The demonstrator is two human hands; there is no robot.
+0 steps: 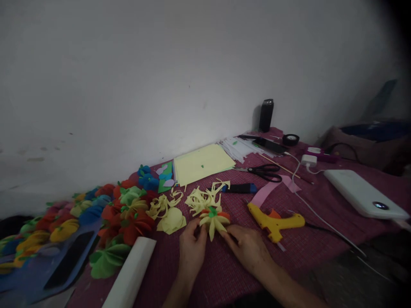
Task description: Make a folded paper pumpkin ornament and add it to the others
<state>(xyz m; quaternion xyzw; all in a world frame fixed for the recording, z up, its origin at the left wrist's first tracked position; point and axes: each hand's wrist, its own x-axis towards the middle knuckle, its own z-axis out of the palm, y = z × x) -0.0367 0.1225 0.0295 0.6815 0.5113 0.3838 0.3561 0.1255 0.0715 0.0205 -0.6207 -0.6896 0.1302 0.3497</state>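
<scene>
Left hand and right hand both pinch pointed-petal yellow paper flower; curly paper offcuts just behind. Forearms cross front edge of cloth-covered worktop, gap between.

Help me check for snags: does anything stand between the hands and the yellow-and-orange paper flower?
Nothing visible does: the left hand and right hand both touch the flower. Curled pale-yellow paper scraps lie just beyond it.

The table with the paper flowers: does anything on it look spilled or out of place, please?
I see no spill. The tangled pale-yellow paper scraps look untidy: they lie loose just beyond the paper flower held between the left hand and right hand, unlike the flat yellow sheets.
</scene>
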